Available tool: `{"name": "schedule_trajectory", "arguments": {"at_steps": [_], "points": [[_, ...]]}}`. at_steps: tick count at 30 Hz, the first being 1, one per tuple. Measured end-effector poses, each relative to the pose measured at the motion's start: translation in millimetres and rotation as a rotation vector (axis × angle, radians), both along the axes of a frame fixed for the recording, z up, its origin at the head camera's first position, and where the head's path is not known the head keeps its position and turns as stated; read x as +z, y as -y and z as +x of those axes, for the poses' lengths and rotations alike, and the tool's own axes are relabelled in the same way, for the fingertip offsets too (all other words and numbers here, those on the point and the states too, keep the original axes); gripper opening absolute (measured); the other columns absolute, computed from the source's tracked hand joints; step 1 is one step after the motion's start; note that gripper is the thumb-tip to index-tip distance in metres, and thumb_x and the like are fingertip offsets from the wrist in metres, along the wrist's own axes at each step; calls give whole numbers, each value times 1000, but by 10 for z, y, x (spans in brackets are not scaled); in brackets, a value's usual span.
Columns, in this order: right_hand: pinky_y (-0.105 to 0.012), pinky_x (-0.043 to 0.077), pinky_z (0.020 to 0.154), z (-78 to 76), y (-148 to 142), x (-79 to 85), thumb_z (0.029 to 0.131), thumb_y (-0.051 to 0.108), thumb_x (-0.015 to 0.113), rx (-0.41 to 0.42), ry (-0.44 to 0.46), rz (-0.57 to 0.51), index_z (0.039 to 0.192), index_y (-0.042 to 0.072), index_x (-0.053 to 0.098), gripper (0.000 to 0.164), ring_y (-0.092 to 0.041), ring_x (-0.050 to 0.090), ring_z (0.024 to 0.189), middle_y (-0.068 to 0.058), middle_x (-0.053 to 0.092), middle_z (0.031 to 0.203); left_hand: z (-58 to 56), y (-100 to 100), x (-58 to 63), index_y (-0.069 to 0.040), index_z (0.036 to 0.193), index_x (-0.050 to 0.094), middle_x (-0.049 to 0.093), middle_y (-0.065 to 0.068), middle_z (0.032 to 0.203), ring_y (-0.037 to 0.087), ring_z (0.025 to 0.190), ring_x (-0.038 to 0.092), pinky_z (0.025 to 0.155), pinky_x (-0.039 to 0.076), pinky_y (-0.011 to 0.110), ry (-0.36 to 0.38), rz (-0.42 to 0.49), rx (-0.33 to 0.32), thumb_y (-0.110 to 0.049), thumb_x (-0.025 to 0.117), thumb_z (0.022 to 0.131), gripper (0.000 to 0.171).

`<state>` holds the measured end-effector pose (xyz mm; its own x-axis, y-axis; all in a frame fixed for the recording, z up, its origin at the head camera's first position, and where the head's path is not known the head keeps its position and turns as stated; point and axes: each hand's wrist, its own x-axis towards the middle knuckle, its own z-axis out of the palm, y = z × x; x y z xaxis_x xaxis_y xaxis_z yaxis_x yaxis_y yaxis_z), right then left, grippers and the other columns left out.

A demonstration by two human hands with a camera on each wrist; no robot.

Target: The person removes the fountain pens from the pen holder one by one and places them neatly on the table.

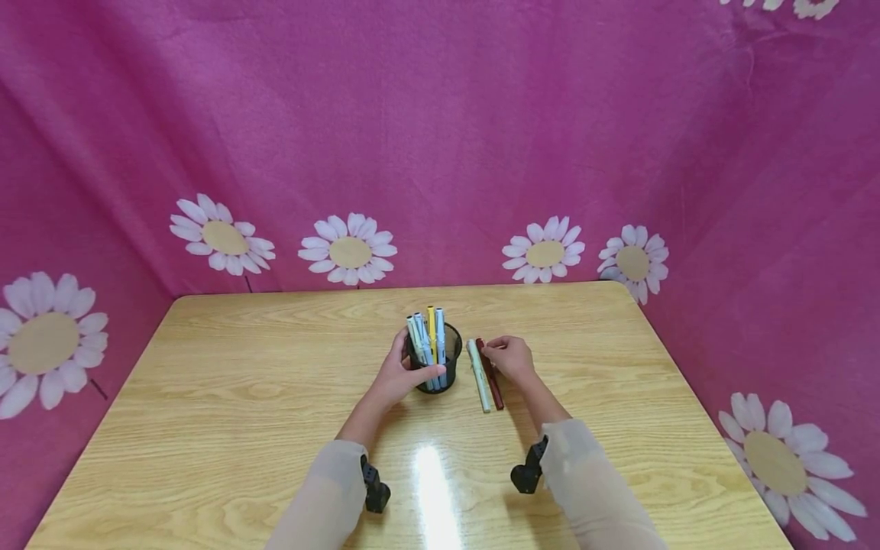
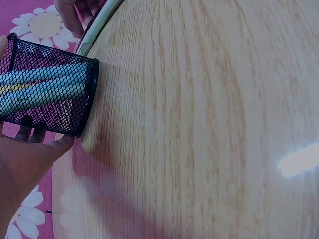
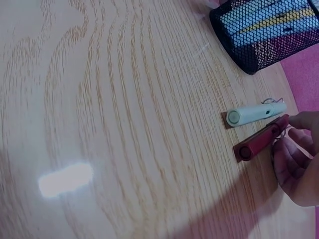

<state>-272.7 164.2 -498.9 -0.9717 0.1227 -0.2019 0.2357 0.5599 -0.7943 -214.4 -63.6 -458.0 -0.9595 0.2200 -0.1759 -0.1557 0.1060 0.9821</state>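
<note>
A black mesh pen cup (image 1: 453,350) stands upright on the table, holding several pens in pale blue, pale green and yellow (image 1: 431,333). My left hand (image 1: 402,380) grips the cup from its left side, thumb across the front; the far fingers are partly hidden behind it. To the right of the cup, a pale green pen (image 1: 480,380) and a dark red pen (image 3: 256,144) lie side by side on the tabletop. My right hand (image 1: 512,357) pinches the dark red pen at its far, clip end. Both loose pens have metal clips in the right wrist view.
The wood-grain table (image 1: 261,382) reaches back to a pink cloth (image 1: 440,153) with white daisies, which also hangs along both sides. A bright light reflection (image 1: 435,489) shows on the tabletop between the forearms. Each wrist carries a small black camera (image 1: 374,489).
</note>
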Motion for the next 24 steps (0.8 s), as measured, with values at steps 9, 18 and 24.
{"name": "schedule_trajectory", "arguments": {"at_steps": [9, 18, 24], "points": [[-24, 49, 55, 8, -23, 102, 88, 20, 62, 18, -26, -18, 105, -1, 65, 27, -17, 61, 66, -14, 66, 90, 0, 1, -8, -21, 151, 11, 26, 13, 152, 36, 136, 33, 107, 35, 48, -1, 8, 3, -18, 75, 79, 96], [-22, 46, 60, -27, -22, 240, 88, 21, 63, 68, -67, -10, 109, 0, 65, 29, -16, 60, 74, -15, 64, 93, 2, -4, -11, -22, 150, 12, 26, 12, 152, 36, 136, 32, 107, 35, 48, 2, 6, 2, -17, 75, 80, 95], [-21, 45, 63, -25, 21, 374, 88, 22, 63, 92, -83, -18, 113, 1, 64, 32, -18, 59, 80, -15, 64, 97, -14, 1, -29, -22, 150, 12, 26, 12, 152, 36, 136, 33, 108, 34, 48, 2, 5, 1, -23, 77, 77, 98]]}}
